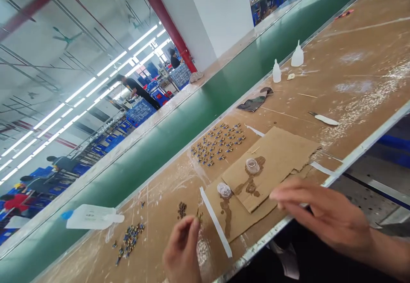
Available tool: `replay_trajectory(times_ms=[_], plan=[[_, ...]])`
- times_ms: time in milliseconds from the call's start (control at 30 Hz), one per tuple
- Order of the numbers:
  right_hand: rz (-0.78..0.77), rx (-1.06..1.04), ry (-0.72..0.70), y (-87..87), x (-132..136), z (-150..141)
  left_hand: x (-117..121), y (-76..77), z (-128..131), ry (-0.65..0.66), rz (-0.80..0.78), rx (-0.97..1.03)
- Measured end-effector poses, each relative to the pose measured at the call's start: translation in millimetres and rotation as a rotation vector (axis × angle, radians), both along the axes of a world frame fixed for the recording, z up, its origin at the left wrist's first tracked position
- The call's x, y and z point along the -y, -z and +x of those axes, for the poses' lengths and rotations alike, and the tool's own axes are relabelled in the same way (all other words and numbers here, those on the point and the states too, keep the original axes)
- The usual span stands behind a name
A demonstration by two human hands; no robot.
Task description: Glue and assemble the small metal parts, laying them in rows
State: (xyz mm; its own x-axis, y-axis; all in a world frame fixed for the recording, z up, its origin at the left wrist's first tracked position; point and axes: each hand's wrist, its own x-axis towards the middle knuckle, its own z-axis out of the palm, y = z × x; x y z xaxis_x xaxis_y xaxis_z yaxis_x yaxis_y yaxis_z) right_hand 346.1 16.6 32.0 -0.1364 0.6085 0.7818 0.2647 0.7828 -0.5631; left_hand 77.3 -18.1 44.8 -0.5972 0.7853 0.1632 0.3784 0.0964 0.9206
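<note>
My left hand (183,249) is closed in a pinch at the lower middle, thumb against forefinger. A tiny brownish piece (199,214) shows right at its fingertips; whether it is held or lies behind them I cannot tell. Just beyond is a small heap of dark brown parts (182,210). My right hand (323,216) hovers over the table's front edge, fingers stretched out to the left, with nothing visible in them. Near it lie cardboard sheets (288,146) with wet stains, bearing a small clear round dish (253,166) and a second clear cap-like dish (224,190).
Small blue-and-brass parts (219,140) are spread behind the cardboard; another pile (130,240) lies left near a white bottle (92,216). Two small white bottles (276,71), a dark cloth scrap (256,102) and a white-handled knife (325,119) lie farther right. A green conveyor belt (192,112) runs behind.
</note>
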Motion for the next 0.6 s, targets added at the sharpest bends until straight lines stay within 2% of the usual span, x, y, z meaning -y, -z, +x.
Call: replay_trajectory(times_ms=[33, 133, 233, 300, 400, 467, 600], plan=[[-0.015, -0.009, 0.117, 4.5, -7.4, 6.4, -21.0, -7.7, -7.3, 0.076, -0.081, -0.040], [-0.128, -0.033, 0.356, 20.5, -30.5, 23.8, -87.3, -19.5, -22.6, 0.145, -0.128, -0.081], [-0.262, -0.027, 0.442, 33.4, -46.1, 37.3, -142.6, -17.9, -29.8, 0.173, -0.206, -0.127], [-0.330, -0.007, 0.434, 38.6, -50.7, 42.7, -167.8, -13.3, -31.2, 0.170, -0.246, -0.154], [-0.344, 0.023, 0.404, 42.8, -53.0, 44.9, -190.5, -6.2, -30.8, 0.162, -0.271, -0.175], [-0.340, 0.011, 0.438, 44.9, -54.1, 44.6, -198.4, -4.5, -31.5, 0.167, -0.280, -0.185], [-0.407, 0.023, 0.500, 50.1, -54.9, 46.0, -194.1, -14.3, -44.3, 0.167, -0.304, -0.224]])
